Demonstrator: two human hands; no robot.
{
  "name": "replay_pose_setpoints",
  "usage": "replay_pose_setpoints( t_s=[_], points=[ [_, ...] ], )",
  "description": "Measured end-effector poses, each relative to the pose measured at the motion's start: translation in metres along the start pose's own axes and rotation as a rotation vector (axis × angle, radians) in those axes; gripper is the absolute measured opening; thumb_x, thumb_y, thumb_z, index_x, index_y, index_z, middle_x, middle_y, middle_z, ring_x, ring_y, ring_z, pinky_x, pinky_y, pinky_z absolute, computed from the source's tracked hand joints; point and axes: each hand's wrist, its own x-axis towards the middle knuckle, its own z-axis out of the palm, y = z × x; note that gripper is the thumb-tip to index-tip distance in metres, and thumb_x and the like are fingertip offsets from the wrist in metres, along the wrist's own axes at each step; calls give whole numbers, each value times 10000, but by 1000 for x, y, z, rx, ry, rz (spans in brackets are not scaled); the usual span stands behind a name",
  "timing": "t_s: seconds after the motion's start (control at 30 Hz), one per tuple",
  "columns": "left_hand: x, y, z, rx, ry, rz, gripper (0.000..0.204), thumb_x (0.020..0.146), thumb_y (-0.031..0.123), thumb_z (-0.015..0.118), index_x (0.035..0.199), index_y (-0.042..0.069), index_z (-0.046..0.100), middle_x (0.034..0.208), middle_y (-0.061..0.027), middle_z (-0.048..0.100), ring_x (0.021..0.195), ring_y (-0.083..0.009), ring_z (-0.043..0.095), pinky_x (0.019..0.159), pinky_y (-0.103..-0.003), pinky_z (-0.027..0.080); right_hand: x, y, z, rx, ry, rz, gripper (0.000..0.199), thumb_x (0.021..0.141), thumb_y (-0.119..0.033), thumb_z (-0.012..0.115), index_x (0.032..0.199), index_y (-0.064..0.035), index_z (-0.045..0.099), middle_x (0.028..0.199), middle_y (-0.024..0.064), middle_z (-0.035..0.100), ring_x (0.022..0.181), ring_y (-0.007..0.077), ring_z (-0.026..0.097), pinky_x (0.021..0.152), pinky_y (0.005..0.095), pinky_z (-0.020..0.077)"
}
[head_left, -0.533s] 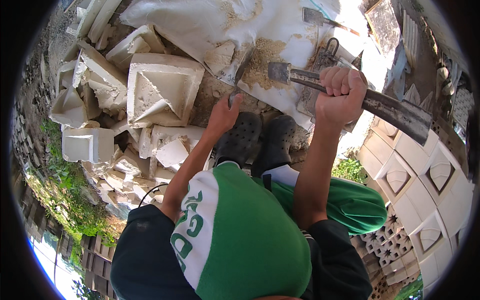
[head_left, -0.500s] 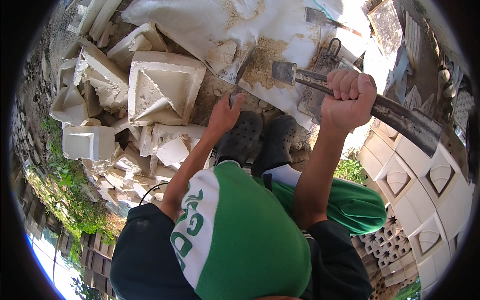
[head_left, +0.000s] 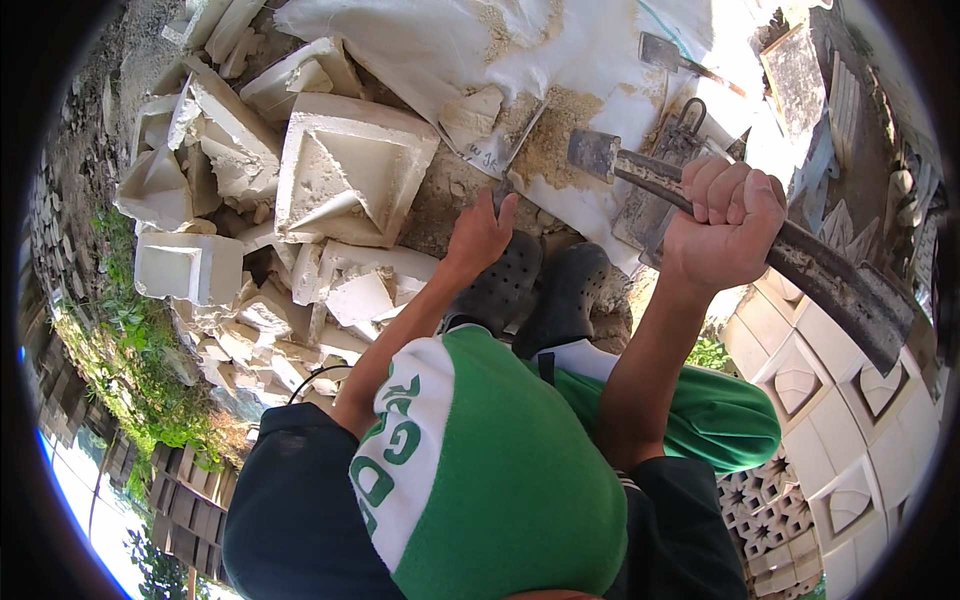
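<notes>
My right hand (head_left: 725, 225) is clenched around the shaft of a long, mud-caked metal tool (head_left: 840, 285). Its narrow squared end (head_left: 595, 152) points left over the sandy sheet, and its broad dark end runs down to the right. My left hand (head_left: 480, 235) reaches down with fingers spread and nothing in it, just above my black clogs (head_left: 500, 285). It hovers beside a large square moulded white block (head_left: 350, 170) and a small broken white piece (head_left: 470, 115).
A heap of broken white moulded blocks (head_left: 220, 270) fills the left. A white sheet (head_left: 420, 40) with sand lies at the top, with a trowel (head_left: 665, 50) on it. Stacked patterned white tiles (head_left: 850, 400) stand at the right. Green plants (head_left: 120, 340) grow at the far left.
My right hand has shifted slightly right and down with the tool in it. The left hand has stayed in almost the same place by the clogs.
</notes>
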Motion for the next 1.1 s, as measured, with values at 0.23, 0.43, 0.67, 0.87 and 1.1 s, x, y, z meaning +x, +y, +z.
replay_pose_setpoints(
  t_s=[0.23, 0.43, 0.67, 0.87, 1.1],
  points=[
    [0, 1, 6, 15, 37, 79, 492, 943, 391, 462, 993, -98, 481, 654, -301, 588, 642, -489, 585, 606, -549, 484, -8, 74, 2, -6, 119, 141, 347, 831, -58, 440, 543, -130, 261, 475, -23, 242, 415, 105, 225, 466, 291, 271],
    [-4, 2, 6, 17, 20, -12, 475, 944, 402, 455, 994, -69, 473, 663, -318, 580, 696, -510, 581, 648, -563, 465, -7, 21, 3, -44, 75, 51, 347, 836, -117, 414, 523, -141, 267, 473, -24, 219, 421, 103, 218, 476, 289, 284],
    [-1, 8, 4, 53, -62, -30, 529, 939, 410, 446, 1076, -100, 478, 705, -319, 597, 693, -496, 593, 645, -549, 487, -7, 75, 1, -57, 70, 85, 295, 818, -12, 494, 565, -66, 350, 508, 4, 383, 469, 84, 315, 452, 267, 282],
    [-2, 7, 2, -4, -25, -52, 535, 933, 421, 446, 1049, -97, 508, 777, -339, 603, 764, -510, 584, 729, -553, 466, -11, 14, 16, -36, 197, 35, 331, 802, -13, 479, 546, -116, 296, 481, -16, 278, 436, 93, 268, 477, 275, 296],
    [2, 9, 1, -32, -47, -73, 560, 933, 443, 447, 1080, -94, 501, 823, -334, 609, 814, -507, 580, 760, -550, 449, -11, 73, 7, 63, 171, 94, 297, 815, -6, 529, 582, -85, 363, 526, -23, 359, 460, 71, 328, 433, 249, 267]
  ],
)
